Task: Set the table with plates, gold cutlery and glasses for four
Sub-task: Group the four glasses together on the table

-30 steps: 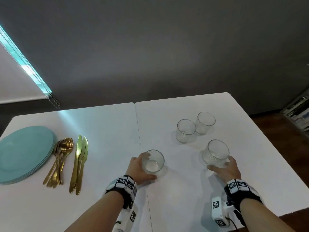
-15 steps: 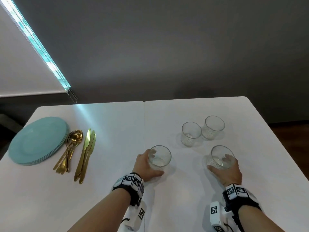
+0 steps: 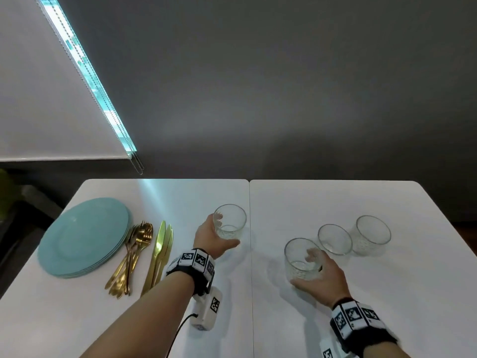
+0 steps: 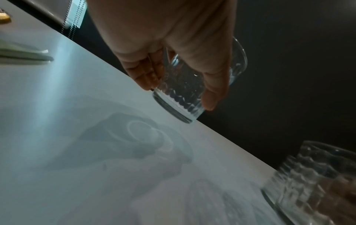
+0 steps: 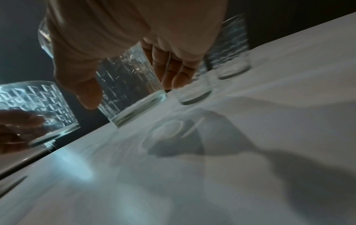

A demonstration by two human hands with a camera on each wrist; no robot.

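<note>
My left hand [image 3: 215, 237] grips a clear patterned glass [image 3: 230, 222] lifted off the white table [image 3: 335, 306], near the centre seam; the left wrist view shows that glass [image 4: 185, 97] above its shadow. My right hand [image 3: 322, 276] grips a second glass [image 3: 302, 259], also raised, with its base [image 5: 134, 106] clear of the table. Two more glasses [image 3: 334, 239] [image 3: 373, 233] stand upright to the right. A stack of teal plates [image 3: 82, 236] lies at the left. Beside it are gold spoons and forks [image 3: 131, 254] and gold knives [image 3: 160, 251].
A grey wall stands behind the table's far edge. A white roller blind [image 3: 51, 99] with a bead chain hangs at the back left. The table's right edge drops to a dark wooden floor [image 3: 464, 228].
Both hands have lifted their glasses off the table and carried them left and away from me. The head view has swung left and up.
</note>
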